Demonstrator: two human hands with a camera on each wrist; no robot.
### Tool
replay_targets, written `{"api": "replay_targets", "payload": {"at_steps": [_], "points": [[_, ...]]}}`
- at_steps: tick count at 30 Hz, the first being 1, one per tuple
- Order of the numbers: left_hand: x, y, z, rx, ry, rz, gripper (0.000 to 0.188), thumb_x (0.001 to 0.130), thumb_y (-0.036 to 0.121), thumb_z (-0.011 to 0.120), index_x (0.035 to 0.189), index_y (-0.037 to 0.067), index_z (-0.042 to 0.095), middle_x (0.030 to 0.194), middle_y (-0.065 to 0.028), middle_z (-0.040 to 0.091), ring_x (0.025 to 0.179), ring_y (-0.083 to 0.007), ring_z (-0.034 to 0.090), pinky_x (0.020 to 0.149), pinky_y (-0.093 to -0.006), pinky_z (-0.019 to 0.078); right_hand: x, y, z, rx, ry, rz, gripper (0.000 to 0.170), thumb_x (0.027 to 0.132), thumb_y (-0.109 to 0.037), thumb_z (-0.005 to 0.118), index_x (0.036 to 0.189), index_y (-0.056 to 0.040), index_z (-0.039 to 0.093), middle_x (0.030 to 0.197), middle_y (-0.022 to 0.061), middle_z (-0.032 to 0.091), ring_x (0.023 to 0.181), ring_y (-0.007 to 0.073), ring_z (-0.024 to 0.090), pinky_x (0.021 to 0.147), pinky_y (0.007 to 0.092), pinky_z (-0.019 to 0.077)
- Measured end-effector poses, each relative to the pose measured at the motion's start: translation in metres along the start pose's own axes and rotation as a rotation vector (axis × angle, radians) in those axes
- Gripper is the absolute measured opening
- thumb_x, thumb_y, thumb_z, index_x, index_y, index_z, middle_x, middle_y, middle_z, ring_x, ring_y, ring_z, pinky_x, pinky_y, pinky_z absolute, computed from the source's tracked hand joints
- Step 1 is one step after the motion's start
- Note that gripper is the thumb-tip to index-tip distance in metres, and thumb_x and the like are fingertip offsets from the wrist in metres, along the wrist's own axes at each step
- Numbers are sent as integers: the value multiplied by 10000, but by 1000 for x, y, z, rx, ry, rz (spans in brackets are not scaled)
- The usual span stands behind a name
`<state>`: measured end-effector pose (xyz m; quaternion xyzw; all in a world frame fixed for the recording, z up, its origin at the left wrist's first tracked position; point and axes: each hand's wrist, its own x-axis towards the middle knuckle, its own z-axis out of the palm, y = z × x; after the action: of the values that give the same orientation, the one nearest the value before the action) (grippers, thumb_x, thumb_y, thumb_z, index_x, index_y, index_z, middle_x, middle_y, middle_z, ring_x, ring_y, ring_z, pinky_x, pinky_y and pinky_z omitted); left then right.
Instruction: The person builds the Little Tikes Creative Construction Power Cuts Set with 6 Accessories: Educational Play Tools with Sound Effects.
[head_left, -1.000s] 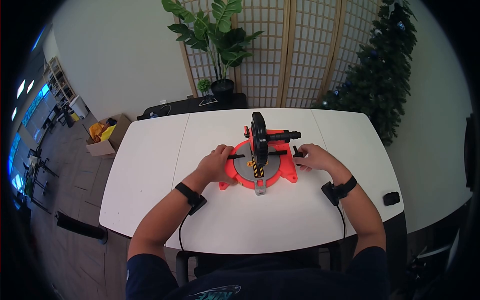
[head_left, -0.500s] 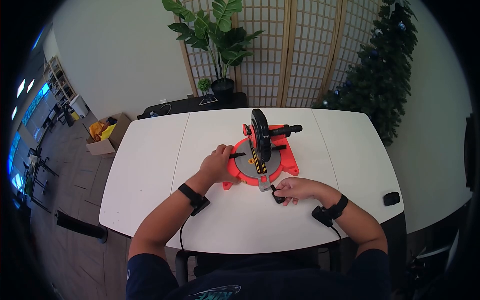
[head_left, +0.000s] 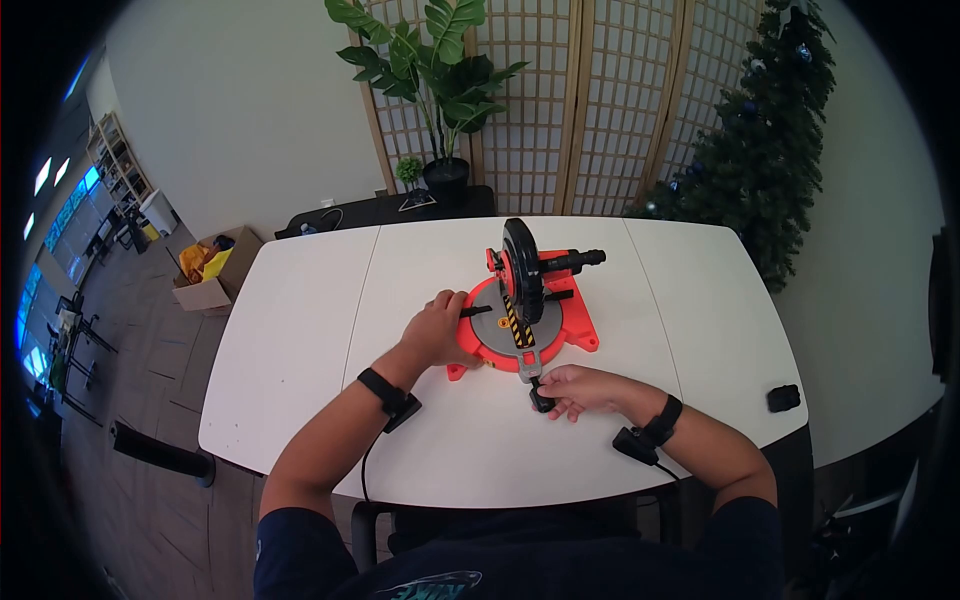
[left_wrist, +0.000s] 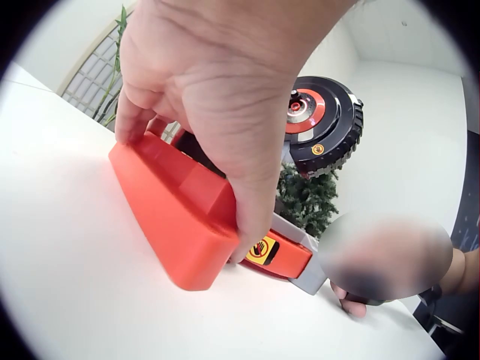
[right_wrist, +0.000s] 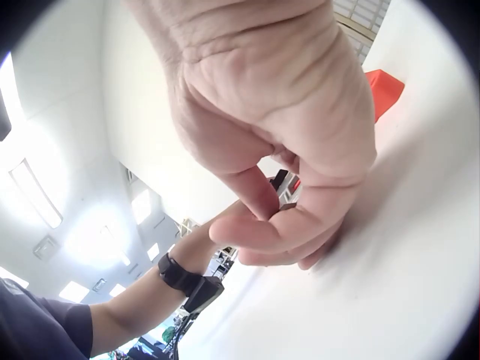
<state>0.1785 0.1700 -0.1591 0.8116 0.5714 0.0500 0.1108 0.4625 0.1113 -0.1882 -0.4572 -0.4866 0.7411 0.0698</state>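
A toy miter saw (head_left: 578, 328) with an orange base, grey round turntable and black toothed blade (head_left: 521, 275) stands on the white table. My left hand (head_left: 437, 328) grips the left side of its base, fingers over the orange edge (left_wrist: 176, 232) and thumb at the front in the left wrist view. Between thumb and fingers, my right hand (head_left: 585, 388) pinches a small black knob (head_left: 542, 402) with a narrow stem. The stem meets the grey tab (head_left: 529, 367) at the saw's front. In the right wrist view, my curled fingers (right_wrist: 259, 232) mostly hide the knob.
A small black object (head_left: 783, 398) lies near the table's right edge. The saw's black handle (head_left: 575, 261) sticks out to the right at the back. Behind the table are a potted plant (head_left: 445, 178), a lattice screen (head_left: 625, 110) and a Christmas tree (head_left: 745, 150).
My right hand has carried the black knob from the saw's right side round to the front tab. The saw has turned slightly, while my left hand keeps its grip on the base.
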Motion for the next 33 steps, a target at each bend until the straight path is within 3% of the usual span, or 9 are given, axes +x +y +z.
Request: {"api": "replay_targets", "payload": {"at_steps": [7,10,12,18,33], "points": [[2,0,1,-25,7,7,1136,499,451,903,1431,60,385,1384,-170,473,1201,-376,556,1003,-427,501,3,-3,6,-100,-26,-23,268,963,-308,657,1085,-82,581,954,-17,634,743,22,580,567,192,433],[2,1,1,-25,-36,16,1179,511,485,902,1445,15,357,1425,-202,444,1250,-408,525,1047,-439,469,-2,-6,9,-58,7,-9,243,968,-297,650,1078,-92,582,970,-20,645,734,21,571,571,181,422],[1,0,7,96,35,54,1224,524,529,899,1452,-30,329,1466,-247,398,1306,-439,475,1092,-444,427,-3,-5,8,-39,3,-11,237,971,-298,648,1081,-99,581,986,-21,649,743,23,571,583,181,424],[0,2,7,130,64,108,1201,539,549,897,1418,-51,339,1473,-284,373,1401,-453,354,1144,-476,351,-4,0,8,46,-18,-34,256,980,-302,645,1131,-117,554,1038,-23,654,787,36,575,638,195,443],[1,18,7,227,86,135,1107,567,556,844,1356,-76,392,1357,-261,472,1355,-434,406,1106,-571,341,-5,2,5,209,-79,-116,293,977,-269,656,1175,-91,536,1087,7,663,771,29,574,612,173,450]]}}
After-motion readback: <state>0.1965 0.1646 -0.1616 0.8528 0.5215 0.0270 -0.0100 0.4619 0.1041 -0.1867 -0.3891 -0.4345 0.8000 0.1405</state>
